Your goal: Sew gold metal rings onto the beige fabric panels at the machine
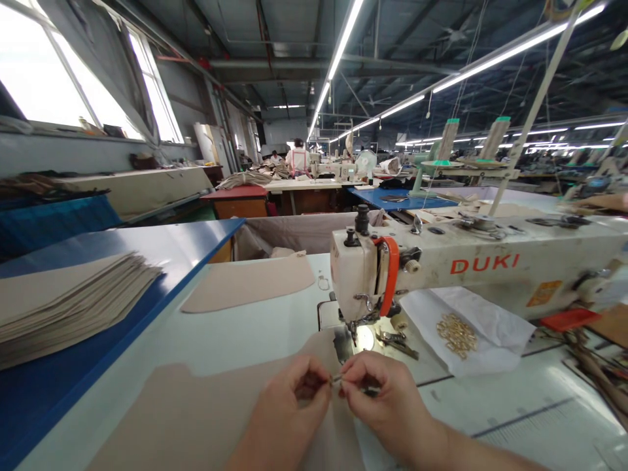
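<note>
My left hand [294, 409] and my right hand [385, 399] meet just in front of the sewing machine's needle area, thumbs and forefingers pinched. Between the fingertips shows a small narrow piece [336, 379], too small for me to tell its kind. Both hands hold it, above a large beige panel of material [210, 405] that lies on the machine table under my left hand. The sewing machine [353, 281] stands right ahead, its lamp lighting the plate by the needle. To the right, several gold-coloured metal rings or buckles [456, 335] lie heaped on a white sheet [495, 350].
Another beige panel [250, 284] lies flat behind, left of the machine head. A stack of beige panels [83, 301] rests on a blue table [122, 340] at left. Thread cones [446, 140] stand behind the machine. Far back, a person [298, 159] sits among other workstations.
</note>
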Tool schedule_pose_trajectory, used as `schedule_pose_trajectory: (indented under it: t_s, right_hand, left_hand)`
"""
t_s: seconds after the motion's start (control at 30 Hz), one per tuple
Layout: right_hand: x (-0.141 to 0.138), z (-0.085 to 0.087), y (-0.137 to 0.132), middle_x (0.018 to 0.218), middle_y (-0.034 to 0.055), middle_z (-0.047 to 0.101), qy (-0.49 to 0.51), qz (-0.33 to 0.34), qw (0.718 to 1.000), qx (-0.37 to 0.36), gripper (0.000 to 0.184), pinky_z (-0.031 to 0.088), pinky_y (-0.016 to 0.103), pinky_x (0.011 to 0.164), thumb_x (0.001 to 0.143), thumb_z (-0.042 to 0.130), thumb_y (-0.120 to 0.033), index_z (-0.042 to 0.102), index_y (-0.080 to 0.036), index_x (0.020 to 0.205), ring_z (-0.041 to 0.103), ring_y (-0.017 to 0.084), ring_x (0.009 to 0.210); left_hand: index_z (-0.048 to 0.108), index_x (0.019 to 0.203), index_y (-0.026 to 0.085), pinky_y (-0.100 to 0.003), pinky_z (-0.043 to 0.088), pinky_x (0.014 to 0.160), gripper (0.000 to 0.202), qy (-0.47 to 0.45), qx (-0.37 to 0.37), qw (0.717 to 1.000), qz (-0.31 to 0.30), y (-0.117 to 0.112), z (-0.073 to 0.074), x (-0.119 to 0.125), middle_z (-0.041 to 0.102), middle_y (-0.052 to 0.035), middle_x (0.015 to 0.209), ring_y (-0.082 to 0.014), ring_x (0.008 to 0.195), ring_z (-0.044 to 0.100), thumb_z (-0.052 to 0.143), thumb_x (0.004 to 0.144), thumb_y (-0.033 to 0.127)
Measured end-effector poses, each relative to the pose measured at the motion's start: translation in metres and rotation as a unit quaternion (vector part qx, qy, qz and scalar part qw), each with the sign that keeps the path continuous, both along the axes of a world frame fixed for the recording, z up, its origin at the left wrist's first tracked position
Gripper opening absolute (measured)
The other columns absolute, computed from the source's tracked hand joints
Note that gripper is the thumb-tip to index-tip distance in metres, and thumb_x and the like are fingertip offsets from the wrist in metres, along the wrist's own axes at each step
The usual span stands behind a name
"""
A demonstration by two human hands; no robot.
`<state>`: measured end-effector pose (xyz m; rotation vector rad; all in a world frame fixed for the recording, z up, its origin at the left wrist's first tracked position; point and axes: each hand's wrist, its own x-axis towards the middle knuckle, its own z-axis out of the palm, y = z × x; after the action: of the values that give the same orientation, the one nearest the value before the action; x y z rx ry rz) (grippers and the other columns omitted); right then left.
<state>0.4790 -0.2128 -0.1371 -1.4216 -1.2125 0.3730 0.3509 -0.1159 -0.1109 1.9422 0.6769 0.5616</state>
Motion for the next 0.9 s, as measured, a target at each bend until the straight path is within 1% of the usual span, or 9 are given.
schedule_pose_trajectory:
  t_s: [0.1,0.2,0.3,0.47,0.53,0.6,0.67,0.77,0.9]
  right_hand:
    - [0.001,-0.001,0.001,0.069,0.0013,0.062,0.027,0.003,1.0,-0.016,0.009,0.046,0.019,0.059,0.069,0.055,-0.009,0.057,-0.017,0.064,0.059,0.012,0.063]
    - [0.002,-0.001,0.0,0.071,0.0018,0.063,0.032,0.001,0.999,-0.026,0.007,0.046,0.02,0.061,0.07,0.057,-0.012,0.058,-0.016,0.065,0.059,0.013,0.066]
    - [0.002,0.0,-0.002,0.073,0.002,0.063,0.034,0.001,0.999,-0.033,0.007,0.046,0.021,0.062,0.072,0.058,-0.014,0.058,-0.016,0.065,0.059,0.013,0.068]
    - [0.001,0.003,-0.001,0.069,-0.0007,0.063,0.053,0.021,0.997,-0.046,0.007,0.044,0.019,0.06,0.076,0.057,-0.014,0.06,-0.017,0.071,0.057,0.011,0.064]
    - [0.002,0.004,-0.001,0.069,-0.0016,0.064,0.087,0.034,0.994,-0.049,0.005,0.044,0.019,0.059,0.077,0.056,-0.014,0.06,-0.018,0.078,0.058,0.011,0.063]
    - [0.003,0.004,-0.001,0.073,-0.0013,0.065,0.119,0.048,0.99,-0.05,0.01,0.044,0.019,0.061,0.076,0.057,-0.014,0.059,-0.018,0.084,0.059,0.011,0.066]
    - [0.004,0.004,-0.002,0.074,-0.001,0.065,0.12,0.054,0.99,-0.058,0.009,0.044,0.02,0.062,0.076,0.057,-0.014,0.061,-0.018,0.083,0.059,0.012,0.067]
    - [0.006,0.006,-0.004,0.066,-0.0016,0.062,0.086,0.049,0.992,-0.077,0.009,0.041,0.02,0.058,0.078,0.055,-0.015,0.063,-0.017,0.074,0.055,0.011,0.061]
    - [0.005,0.009,-0.002,0.062,-0.0026,0.06,0.109,0.062,0.989,-0.081,0.01,0.04,0.018,0.054,0.079,0.054,-0.016,0.061,-0.017,0.072,0.053,0.01,0.057]
  left_hand:
    - [0.06,0.074,0.019,-0.025,0.051,0.066,0.008,-0.041,-0.096,0.994,-0.02,0.003,-0.005,0.002,0.067,-0.0006,0.072,-0.0172,0.069,0.065,0.058,0.066,0.021]
    - [0.065,0.076,0.017,-0.025,0.051,0.069,0.013,-0.024,-0.125,0.991,-0.036,0.003,-0.005,0.004,0.07,-0.0026,0.075,-0.0187,0.072,0.066,0.062,0.066,0.026]
    - [0.068,0.073,0.018,-0.024,0.05,0.067,0.014,0.017,-0.1,0.995,-0.018,0.003,0.0,0.004,0.071,-0.0016,0.072,-0.0185,0.071,0.065,0.063,0.069,0.031]
    - [0.068,0.07,0.021,-0.022,0.048,0.067,0.014,0.04,-0.026,0.999,0.01,-0.001,0.008,0.003,0.07,0.0017,0.069,-0.0172,0.069,0.064,0.059,0.072,0.031]
    - [0.067,0.072,0.022,-0.023,0.048,0.067,0.015,0.041,0.0,0.999,0.01,-0.002,0.009,0.002,0.07,0.0021,0.07,-0.017,0.069,0.064,0.057,0.074,0.032]
    - [0.067,0.073,0.022,-0.023,0.048,0.068,0.015,0.042,0.022,0.999,0.01,-0.003,0.009,0.001,0.069,0.0024,0.071,-0.0167,0.069,0.064,0.055,0.076,0.031]
    - [0.067,0.073,0.022,-0.022,0.047,0.067,0.014,0.043,0.039,0.998,0.009,-0.003,0.009,0.001,0.069,0.0027,0.072,-0.0163,0.07,0.064,0.055,0.077,0.03]
    - [0.066,0.071,0.022,-0.021,0.047,0.067,0.014,0.035,0.038,0.999,-0.001,-0.002,0.007,0.001,0.068,0.0031,0.07,-0.0156,0.069,0.063,0.055,0.077,0.027]
    - [0.066,0.074,0.02,-0.022,0.047,0.068,0.013,0.01,-0.031,0.999,-0.03,0.001,0.006,0.002,0.068,0.0015,0.072,-0.0165,0.071,0.063,0.056,0.076,0.029]
